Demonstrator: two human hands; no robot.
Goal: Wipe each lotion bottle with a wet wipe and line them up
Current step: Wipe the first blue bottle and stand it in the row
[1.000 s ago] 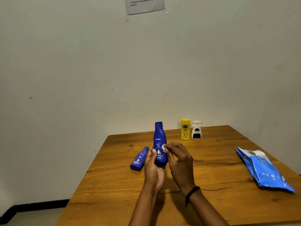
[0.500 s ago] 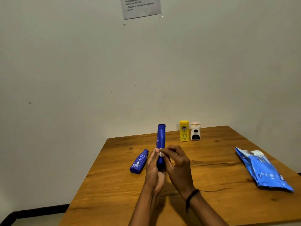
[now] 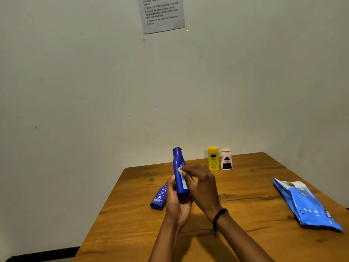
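A: What's the biggest thing from where you stand?

B: The wooden tabletop [image 3: 245, 195], set against a plain wall. On its right side a blue wipes pack [image 3: 306, 204] lies flat. Its print is too small for me to read.

A: And the sheet up on the wall?

B: A printed notice [image 3: 162, 14], its top cut off. Point 4 reads "Dispose of the used wet wipe in the trash bin". The line above it says something about the remaining bottles.

A: Where's the bottle being cleaned?

B: The tall bottle [image 3: 178, 163], dark blue, is held up over the middle of the tabletop, nearly upright, with its cap leaning a little left. The left hand [image 3: 176, 207] grips it at the base, fingers [image 3: 172, 183] curled round the lower body. A label with fine white print faces right, and I can't read it.

A: The right hand?

B: The right hand [image 3: 203, 188] is at the bottle's middle. Its fingers [image 3: 188, 170] are bunched tight, pinching a small white wipe [image 3: 180, 170] against the bottle's side.

A: Other bottles?

B: A small bottle [image 3: 159, 198], also blue, lies on its side just left of the left hand, with "NIVEA" in a circle on it. Near the back edge a yellow bottle [image 3: 213, 158] and a white bottle [image 3: 226, 159] stand upright just beside each other. The white one has a dark label. I can't read either.

A: Anything smaller?

B: A dark band [image 3: 219, 217] on the right wrist.
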